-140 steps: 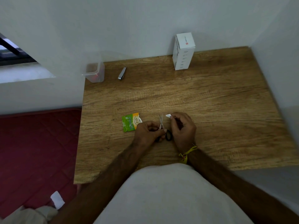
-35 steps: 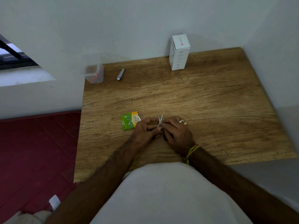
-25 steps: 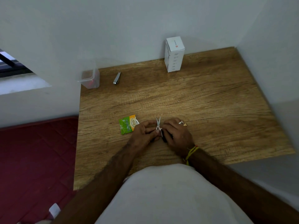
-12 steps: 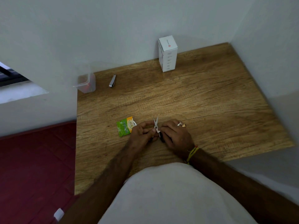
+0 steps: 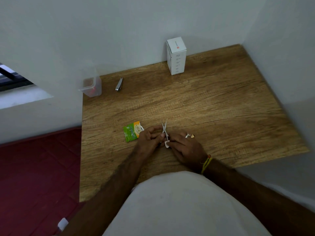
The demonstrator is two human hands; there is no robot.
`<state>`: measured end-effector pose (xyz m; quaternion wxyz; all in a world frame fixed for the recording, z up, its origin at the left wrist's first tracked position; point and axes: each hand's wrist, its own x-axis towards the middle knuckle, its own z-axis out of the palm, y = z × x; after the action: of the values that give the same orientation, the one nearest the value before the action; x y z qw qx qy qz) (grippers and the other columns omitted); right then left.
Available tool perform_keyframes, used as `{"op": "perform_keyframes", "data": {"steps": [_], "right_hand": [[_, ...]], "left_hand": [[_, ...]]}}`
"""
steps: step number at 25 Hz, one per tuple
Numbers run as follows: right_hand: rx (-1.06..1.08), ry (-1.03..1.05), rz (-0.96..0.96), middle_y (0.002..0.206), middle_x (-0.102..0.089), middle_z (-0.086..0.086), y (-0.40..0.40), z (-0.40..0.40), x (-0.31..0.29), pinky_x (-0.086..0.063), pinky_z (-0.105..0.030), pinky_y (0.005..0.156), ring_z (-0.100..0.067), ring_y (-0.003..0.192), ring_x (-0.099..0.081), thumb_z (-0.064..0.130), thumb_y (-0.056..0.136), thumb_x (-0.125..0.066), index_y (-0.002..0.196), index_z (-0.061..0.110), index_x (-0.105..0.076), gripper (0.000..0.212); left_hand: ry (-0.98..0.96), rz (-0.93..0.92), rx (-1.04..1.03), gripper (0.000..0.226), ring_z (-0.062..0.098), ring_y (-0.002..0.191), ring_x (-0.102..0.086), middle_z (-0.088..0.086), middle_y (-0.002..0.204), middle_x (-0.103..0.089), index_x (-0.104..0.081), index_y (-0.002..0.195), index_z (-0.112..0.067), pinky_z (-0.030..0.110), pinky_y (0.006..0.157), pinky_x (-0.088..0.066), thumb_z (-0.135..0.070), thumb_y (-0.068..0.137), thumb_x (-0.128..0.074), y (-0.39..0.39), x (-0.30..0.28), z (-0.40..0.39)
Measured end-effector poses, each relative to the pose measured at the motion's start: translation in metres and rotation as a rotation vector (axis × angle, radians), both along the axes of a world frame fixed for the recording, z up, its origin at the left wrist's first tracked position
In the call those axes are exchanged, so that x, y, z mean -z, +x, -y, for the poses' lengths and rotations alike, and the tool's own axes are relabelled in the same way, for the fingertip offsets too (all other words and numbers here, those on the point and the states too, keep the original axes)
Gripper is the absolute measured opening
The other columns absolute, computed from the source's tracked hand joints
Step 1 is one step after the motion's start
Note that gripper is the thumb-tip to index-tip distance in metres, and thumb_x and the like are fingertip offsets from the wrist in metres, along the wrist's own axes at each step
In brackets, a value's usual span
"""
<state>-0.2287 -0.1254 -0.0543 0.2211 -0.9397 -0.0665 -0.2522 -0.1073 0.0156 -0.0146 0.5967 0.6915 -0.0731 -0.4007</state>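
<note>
Small scissors [image 5: 164, 128] stand up between the two hands, blades slightly parted and pointing away from the person. Just left of the left knuckles a green sachet [image 5: 132, 132] lies flat on the table [image 5: 213, 108], probably parked within reach. The left hand [image 5: 150, 137] curls its fingers around the scissors, steadying them. The right hand [image 5: 185, 148] pinches a white scrap [image 5: 167, 144] at its fingertips, below the blades, seemingly to feed it in.

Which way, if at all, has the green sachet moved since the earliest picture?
No. The green sachet keeps its distance from the table's left edge; only the camera view has shifted.
</note>
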Motion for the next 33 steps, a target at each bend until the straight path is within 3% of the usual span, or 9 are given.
{"op": "perform_keyframes", "data": {"steps": [7, 13, 19, 25, 33], "right_hand": [[-0.048, 0.026, -0.016, 0.104, -0.069, -0.010, -0.011, 0.001, -0.001, -0.050, -0.041, 0.078, -0.027, 0.094, -0.062, 0.008, 0.090, -0.062, 0.097, 0.004, -0.073, 0.014], [0.098, 0.067, 0.039, 0.108, -0.069, -0.009, 0.002, 0.007, -0.004, -0.050, -0.043, 0.079, -0.028, 0.093, -0.063, 0.004, 0.091, -0.066, 0.103, 0.003, -0.073, 0.015], [0.031, -0.010, -0.006, 0.112, -0.069, -0.008, 0.010, 0.008, 0.005, -0.052, -0.048, 0.080, -0.028, 0.097, -0.064, 0.018, 0.101, -0.050, 0.107, 0.007, -0.072, 0.025], [0.052, 0.012, 0.007, 0.106, -0.070, -0.012, 0.001, 0.007, 0.003, -0.052, -0.044, 0.081, -0.029, 0.091, -0.064, 0.002, 0.089, -0.066, 0.103, 0.000, -0.072, 0.015], [0.051, 0.045, -0.063, 0.103, -0.069, -0.011, -0.011, 0.008, 0.007, -0.052, -0.044, 0.078, -0.029, 0.091, -0.064, 0.005, 0.092, -0.063, 0.102, 0.001, -0.072, 0.015]], "left_hand": [[-0.011, -0.022, -0.031, 0.030, 0.017, 0.085, -0.075, 0.010, 0.099, -0.076, -0.061, 0.123, -0.006, 0.025, 0.072, -0.060, 0.001, 0.093, -0.062, -0.002, -0.004, 0.001], [-0.016, -0.040, -0.032, 0.029, 0.016, 0.084, -0.074, 0.013, 0.101, -0.076, -0.063, 0.121, -0.009, 0.024, 0.071, -0.059, 0.000, 0.093, -0.063, 0.000, -0.005, 0.001], [-0.016, -0.049, -0.024, 0.029, 0.017, 0.088, -0.074, 0.012, 0.100, -0.076, -0.063, 0.121, -0.009, 0.025, 0.072, -0.060, 0.000, 0.093, -0.064, 0.002, -0.005, 0.001], [-0.012, -0.060, -0.034, 0.029, 0.020, 0.088, -0.074, 0.012, 0.099, -0.077, -0.063, 0.120, -0.010, 0.027, 0.075, -0.060, 0.001, 0.093, -0.062, 0.001, -0.004, 0.002], [-0.020, -0.044, -0.049, 0.028, 0.013, 0.082, -0.074, 0.006, 0.094, -0.077, -0.063, 0.117, -0.014, 0.026, 0.074, -0.061, 0.001, 0.094, -0.061, -0.002, -0.004, 0.002]]}}
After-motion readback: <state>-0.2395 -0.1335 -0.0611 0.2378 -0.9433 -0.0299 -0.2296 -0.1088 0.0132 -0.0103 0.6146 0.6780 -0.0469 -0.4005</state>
